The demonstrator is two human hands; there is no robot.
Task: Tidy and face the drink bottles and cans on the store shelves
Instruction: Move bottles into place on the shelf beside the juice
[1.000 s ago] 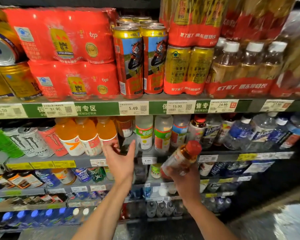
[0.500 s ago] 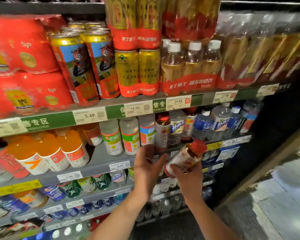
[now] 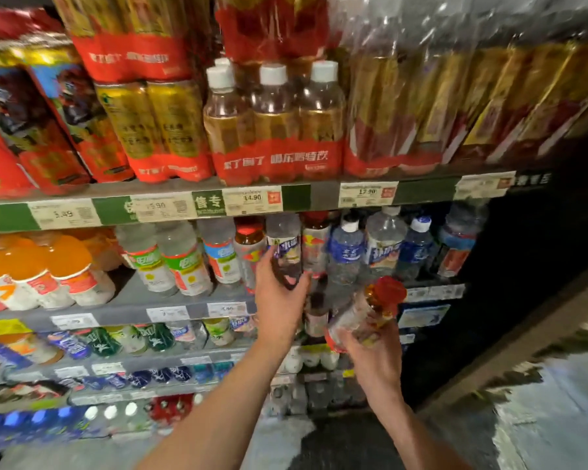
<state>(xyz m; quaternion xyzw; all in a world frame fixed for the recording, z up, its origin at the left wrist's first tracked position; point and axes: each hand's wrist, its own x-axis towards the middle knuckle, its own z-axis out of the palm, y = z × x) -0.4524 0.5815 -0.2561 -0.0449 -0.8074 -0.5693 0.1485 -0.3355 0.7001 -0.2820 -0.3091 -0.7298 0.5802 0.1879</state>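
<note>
Gripping a clear bottle (image 3: 285,256) on the second shelf (image 3: 123,308) with my left hand (image 3: 279,296), my right hand (image 3: 374,351) holds a tilted red-capped bottle (image 3: 370,310).

Both arms reach forward, left grip (image 3: 280,293) and right grip (image 3: 375,354) curled.

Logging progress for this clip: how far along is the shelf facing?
Done: top shelf packs stand upright at the front edge. In hand: right hand holds a red-capped bottle off the shelf, tilted; left hand grips a clear bottle in the middle row. Left: shelve the red-capped bottle; orange bottles and the lower rows look leaning and uneven.
</note>
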